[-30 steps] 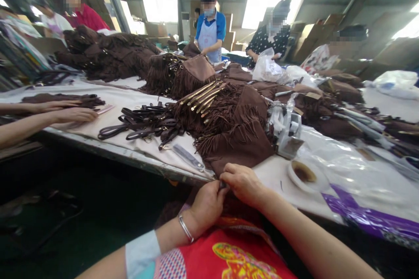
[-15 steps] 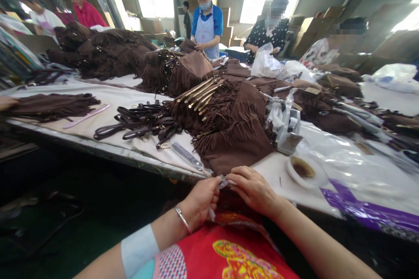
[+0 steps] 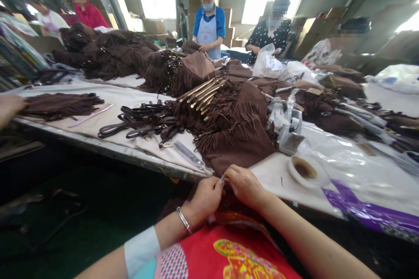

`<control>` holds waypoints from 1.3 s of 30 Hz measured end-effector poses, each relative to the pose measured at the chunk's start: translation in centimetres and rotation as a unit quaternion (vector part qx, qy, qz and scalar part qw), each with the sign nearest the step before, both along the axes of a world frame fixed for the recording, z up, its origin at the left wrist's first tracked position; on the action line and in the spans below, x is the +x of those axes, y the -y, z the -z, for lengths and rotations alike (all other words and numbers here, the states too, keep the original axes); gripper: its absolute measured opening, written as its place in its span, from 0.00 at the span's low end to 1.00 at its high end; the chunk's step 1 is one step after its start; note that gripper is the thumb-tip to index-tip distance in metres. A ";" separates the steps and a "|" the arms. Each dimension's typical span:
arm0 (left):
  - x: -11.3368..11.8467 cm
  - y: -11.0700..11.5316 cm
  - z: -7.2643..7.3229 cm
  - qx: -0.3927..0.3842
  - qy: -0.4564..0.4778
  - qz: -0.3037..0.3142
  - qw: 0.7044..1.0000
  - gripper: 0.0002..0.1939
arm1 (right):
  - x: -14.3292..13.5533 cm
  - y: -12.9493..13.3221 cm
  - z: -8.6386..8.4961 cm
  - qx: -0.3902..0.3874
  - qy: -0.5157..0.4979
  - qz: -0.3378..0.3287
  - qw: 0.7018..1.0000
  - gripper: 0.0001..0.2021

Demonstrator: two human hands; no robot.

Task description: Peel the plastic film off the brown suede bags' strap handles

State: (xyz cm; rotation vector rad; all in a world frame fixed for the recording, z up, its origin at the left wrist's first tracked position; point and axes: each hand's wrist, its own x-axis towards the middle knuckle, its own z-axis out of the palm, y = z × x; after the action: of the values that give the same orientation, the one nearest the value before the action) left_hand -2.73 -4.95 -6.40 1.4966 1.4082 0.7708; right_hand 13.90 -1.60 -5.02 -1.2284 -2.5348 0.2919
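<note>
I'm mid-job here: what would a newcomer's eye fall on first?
Probably the brown fringed heap mid-table, with gold-coloured bars lying side by side on it. Next, the bright red garment at the bottom; just above it, the left hand and right hand meet at a small pale piece. Then the purple strip at lower right.

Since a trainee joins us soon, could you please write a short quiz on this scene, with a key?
1. Which wrist wears the shiny silver metal bangle: A) left, B) right?
2. True or false: the pale pink plastic comb lies on the red printed cloth.
3. Which is nearer the bare right hand: the comb or the dark-brown fringed suede-look bag?
Key: 1 A; 2 false; 3 the bag.
</note>
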 end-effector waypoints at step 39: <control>-0.9 -1.3 -1.7 -0.388 0.295 0.017 0.873 0.17 | 0.5 0.1 -0.2 0.165 0.066 -0.130 0.976 0.08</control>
State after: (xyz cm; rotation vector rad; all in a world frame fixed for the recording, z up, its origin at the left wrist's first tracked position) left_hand -3.67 -3.68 -4.71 0.5780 1.0151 0.4763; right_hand 14.42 -1.67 -4.78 -0.8187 -2.7168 -0.1577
